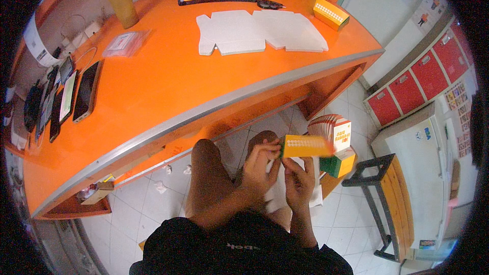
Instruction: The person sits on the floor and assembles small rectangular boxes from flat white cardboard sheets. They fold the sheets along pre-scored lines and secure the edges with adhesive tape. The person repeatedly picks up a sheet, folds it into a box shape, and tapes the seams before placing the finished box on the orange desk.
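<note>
Yellow carton: I have it at 4 o'clock from centre, raised above the lap; I judge that even support along its body would keep the card square, with light pressure on the near end (pixel 305 146).
Left hand: its fingers (pixel 263 143) curl in a pinch on the carton's 9 o'clock end; I'd keep them flat there to avoid creasing (pixel 261 170).
Right hand: thumb and fingers pinch the lower edge from 6 o'clock; how firmly, I cannot tell (pixel 299 179).
Orange desk: one, sweeping from 9 to 1 o'clock (pixel 173 84).
Wooden bench: one, at 4 o'clock (pixel 400 201).
Red doors: at least four, between 2 and 3 o'clock (pixel 429 75).
Flattened white sheets: two outlines, at 12 o'clock (pixel 234 30).
Desk carton: one, yellow, at 1 o'clock (pixel 330 14).
Phones: at least two, at 9 o'clock (pixel 86 91).
Crumpled scraps: three, on the floor at 8 o'clock (pixel 160 187).
</note>
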`<act>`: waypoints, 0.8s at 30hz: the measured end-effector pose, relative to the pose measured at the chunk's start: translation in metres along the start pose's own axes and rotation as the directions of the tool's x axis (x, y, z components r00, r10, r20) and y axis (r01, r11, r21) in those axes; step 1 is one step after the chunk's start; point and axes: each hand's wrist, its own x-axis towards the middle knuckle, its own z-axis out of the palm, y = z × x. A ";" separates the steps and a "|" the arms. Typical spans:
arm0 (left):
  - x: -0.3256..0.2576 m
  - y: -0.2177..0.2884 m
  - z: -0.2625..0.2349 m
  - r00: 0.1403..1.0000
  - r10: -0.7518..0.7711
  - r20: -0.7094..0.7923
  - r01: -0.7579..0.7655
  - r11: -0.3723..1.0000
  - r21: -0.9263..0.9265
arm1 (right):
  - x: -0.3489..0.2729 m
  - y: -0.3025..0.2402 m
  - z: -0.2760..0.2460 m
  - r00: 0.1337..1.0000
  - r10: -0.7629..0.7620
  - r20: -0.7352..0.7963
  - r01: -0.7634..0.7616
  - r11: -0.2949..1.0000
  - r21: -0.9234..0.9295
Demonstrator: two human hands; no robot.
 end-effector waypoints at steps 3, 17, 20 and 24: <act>0.012 -0.010 -0.011 0.991 -0.110 -0.074 0.111 0.994 0.001 | -0.009 0.010 -0.015 0.982 -0.173 -0.078 0.145 0.950 -0.275; 0.006 0.006 0.009 0.964 -0.127 0.234 0.188 0.948 -0.258 | 0.014 0.008 0.010 0.903 0.428 0.032 -0.418 0.895 -0.157; -0.004 0.001 0.009 0.858 -0.408 0.312 0.486 0.841 -0.236 | 0.014 0.006 0.008 0.910 0.371 0.185 -0.355 0.928 -0.115; 0.012 0.005 -0.015 0.906 -0.308 0.290 0.335 0.941 -0.044 | 0.016 0.019 -0.021 0.966 -0.028 0.256 0.124 0.923 -0.366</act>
